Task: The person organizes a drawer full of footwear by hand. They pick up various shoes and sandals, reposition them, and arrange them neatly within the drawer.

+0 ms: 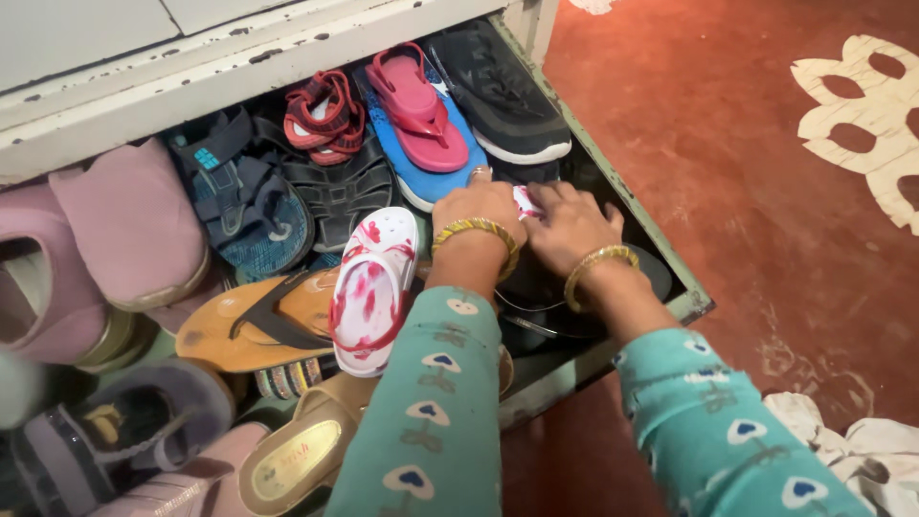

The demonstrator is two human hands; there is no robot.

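Observation:
My left hand (481, 205) and my right hand (567, 225) meet over the right part of an open drawer (694, 304) full of footwear. Both hold a small white and pink-red shoe (526, 202), mostly hidden under my fingers. Its likely mate, a white clog with red splashes (371, 287), lies just left of my left wrist. Gold bangles sit on both wrists, and my sleeves are teal with a blue heart print. Black footwear (536, 287) lies beneath my right hand.
The drawer also holds a pink flip-flop (416, 107) on a blue sole, a black sneaker (498, 91), red sandals (324, 115), dark sandals (249, 196), pink slippers (124, 225), an orange flip-flop (258, 321) and a gold sandal (292, 460). Red floor (766, 144) lies to the right, with white cloth (862, 450).

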